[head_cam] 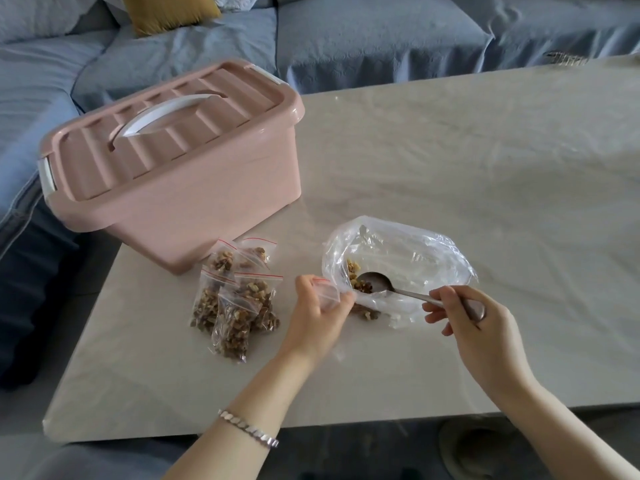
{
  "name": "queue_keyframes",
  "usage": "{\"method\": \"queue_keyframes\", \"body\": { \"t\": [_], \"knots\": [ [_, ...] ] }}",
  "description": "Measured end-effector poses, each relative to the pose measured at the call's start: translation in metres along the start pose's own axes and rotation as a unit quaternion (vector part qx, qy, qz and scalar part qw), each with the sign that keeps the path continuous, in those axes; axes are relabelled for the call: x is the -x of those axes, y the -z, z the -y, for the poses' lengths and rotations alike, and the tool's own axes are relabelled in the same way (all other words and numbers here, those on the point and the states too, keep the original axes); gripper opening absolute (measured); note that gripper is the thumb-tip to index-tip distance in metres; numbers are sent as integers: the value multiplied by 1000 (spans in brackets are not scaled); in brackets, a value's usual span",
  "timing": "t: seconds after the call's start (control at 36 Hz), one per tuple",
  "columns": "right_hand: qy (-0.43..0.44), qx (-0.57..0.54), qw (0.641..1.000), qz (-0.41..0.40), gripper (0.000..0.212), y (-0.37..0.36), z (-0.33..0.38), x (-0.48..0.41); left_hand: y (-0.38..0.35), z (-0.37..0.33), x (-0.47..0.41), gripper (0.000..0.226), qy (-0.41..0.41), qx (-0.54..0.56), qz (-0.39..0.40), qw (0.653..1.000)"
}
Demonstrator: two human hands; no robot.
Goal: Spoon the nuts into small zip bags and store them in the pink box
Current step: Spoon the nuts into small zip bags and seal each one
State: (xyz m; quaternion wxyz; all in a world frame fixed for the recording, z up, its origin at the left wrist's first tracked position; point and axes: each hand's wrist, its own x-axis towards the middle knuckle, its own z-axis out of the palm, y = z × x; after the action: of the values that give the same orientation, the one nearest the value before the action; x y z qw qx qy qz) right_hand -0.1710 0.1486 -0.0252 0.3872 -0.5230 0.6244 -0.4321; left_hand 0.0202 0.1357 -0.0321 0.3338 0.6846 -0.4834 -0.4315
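Note:
A pink box (194, 188) with a white handle stands lid-on at the table's left. In front of it lies a pile of several filled small zip bags (235, 303) of nuts. My left hand (320, 318) holds an empty small zip bag (327, 294) against the rim of a large clear plastic bag (408, 258). My right hand (485, 327) grips a metal spoon (384, 284), whose bowl lies inside the large bag among the few remaining nuts (355, 277). A few more nuts (367, 313) show under the bag's near edge.
The pale table (485, 168) extends far to the right and back. A blue-covered sofa (346, 36) with a mustard cushion (166, 12) wraps around the far and left sides. The table's front edge runs just below my wrists.

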Motion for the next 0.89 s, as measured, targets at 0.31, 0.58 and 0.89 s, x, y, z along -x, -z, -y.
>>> {"method": "queue_keyframes", "body": {
  "t": [0.31,0.58,0.89],
  "knots": [
    [-118,-133,984,-4,22,-23,-4,9,-4,-3,1,31,47,123,6,991],
    [-125,-191,972,-49,24,12,7,0,32,-13,20,28,-195,40,-140,970],
    [-117,-195,971,-77,32,43,34,-22,10,-49,2,13,-151,-89,-25,984]
  ]
}}
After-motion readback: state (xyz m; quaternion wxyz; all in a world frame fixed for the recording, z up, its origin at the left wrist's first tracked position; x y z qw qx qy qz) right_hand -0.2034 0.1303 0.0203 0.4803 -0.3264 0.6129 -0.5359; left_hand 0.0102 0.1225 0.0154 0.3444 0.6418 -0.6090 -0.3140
